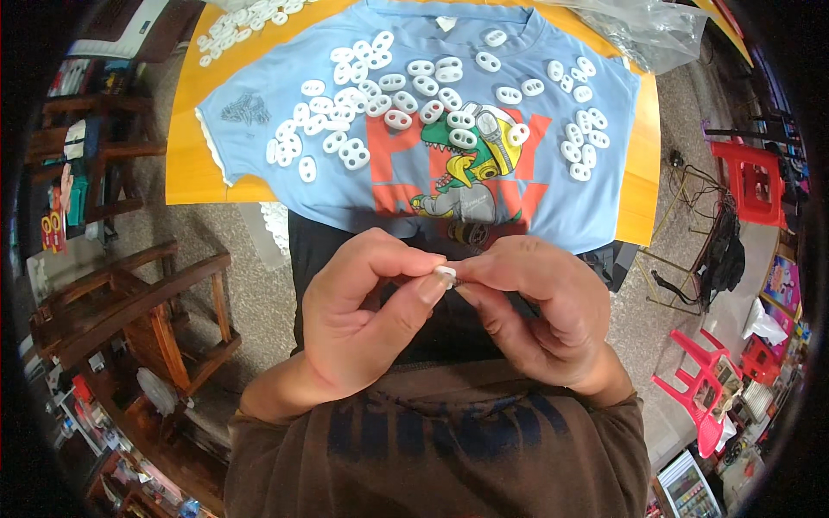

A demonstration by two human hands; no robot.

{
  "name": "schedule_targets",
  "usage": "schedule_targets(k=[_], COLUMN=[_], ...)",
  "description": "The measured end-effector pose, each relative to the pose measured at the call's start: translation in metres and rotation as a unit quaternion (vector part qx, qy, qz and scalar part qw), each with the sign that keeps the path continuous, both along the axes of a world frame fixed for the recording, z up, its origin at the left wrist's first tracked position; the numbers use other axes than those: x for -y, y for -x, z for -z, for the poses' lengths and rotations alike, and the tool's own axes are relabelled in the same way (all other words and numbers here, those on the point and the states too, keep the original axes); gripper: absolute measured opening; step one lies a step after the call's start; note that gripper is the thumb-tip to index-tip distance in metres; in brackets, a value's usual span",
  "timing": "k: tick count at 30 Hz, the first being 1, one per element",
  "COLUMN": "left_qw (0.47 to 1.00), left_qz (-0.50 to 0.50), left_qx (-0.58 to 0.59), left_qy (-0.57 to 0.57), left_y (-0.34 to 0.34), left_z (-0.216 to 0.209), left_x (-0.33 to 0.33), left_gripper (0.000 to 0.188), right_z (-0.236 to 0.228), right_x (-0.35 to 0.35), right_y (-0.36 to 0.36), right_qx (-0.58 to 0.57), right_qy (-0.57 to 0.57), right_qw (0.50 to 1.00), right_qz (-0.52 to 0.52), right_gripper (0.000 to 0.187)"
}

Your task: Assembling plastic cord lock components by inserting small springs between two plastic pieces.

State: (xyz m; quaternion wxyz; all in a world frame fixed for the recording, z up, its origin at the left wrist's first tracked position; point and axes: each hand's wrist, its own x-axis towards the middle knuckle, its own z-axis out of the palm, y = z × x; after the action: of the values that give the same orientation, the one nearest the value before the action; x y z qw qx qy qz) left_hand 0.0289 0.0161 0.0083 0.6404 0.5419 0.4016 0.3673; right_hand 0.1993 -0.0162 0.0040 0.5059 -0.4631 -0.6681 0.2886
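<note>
My left hand (367,315) pinches a small white plastic piece (446,273) between thumb and forefinger, close in front of my chest. My right hand (540,306) meets it there, its thumb and forefinger closed on a tiny, dark, ridged bit (459,281) that looks like a spring, mostly hidden by the fingertips. Beyond my hands a blue T-shirt (579,203) with a cartoon print lies spread over a yellow tabletop (192,164). Scattered on the shirt are many white oval cord-lock pieces (391,82), each with two holes. A small heap of thin grey metal springs (245,110) rests on the left sleeve.
More white pieces (246,26) lie at the table's far left corner. A clear plastic bag (643,30) sits at the far right. Wooden stools (142,311) stand on the floor to my left; red plastic stools (701,388) stand to my right.
</note>
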Motion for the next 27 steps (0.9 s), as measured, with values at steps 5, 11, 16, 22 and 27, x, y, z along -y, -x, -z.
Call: schedule_targets(k=[5, 11, 16, 22, 27], left_qw=[0.985, 0.999, 0.996, 0.993, 0.993], left_qz=[-0.038, -0.029, -0.031, -0.037, -0.041], left_qx=[-0.08, 0.027, 0.083, 0.112, 0.11], left_qy=[-0.149, -0.014, 0.001, 0.003, 0.016], left_y=[-0.004, -0.001, -0.003, -0.006, -0.005], left_z=[0.005, 0.011, 0.014, 0.017, 0.02], left_x=[0.003, 0.0, -0.005, -0.01, -0.013], left_gripper=[0.013, 0.012, 0.012, 0.011, 0.012], right_z=[0.0, 0.003, 0.009, 0.006, 0.006], right_x=[-0.004, -0.008, -0.007, -0.01, -0.015], right_y=[0.0, 0.003, 0.012, 0.005, 0.003], right_qx=[0.008, 0.006, -0.11, -0.136, -0.144], right_qy=[-0.003, 0.027, 0.067, 0.112, 0.156], right_qw=[1.0, 1.0, 0.991, 0.983, 0.977], right_qz=[-0.014, 0.003, 0.043, 0.043, 0.007], right_gripper=[0.027, 0.024, 0.023, 0.025, 0.02])
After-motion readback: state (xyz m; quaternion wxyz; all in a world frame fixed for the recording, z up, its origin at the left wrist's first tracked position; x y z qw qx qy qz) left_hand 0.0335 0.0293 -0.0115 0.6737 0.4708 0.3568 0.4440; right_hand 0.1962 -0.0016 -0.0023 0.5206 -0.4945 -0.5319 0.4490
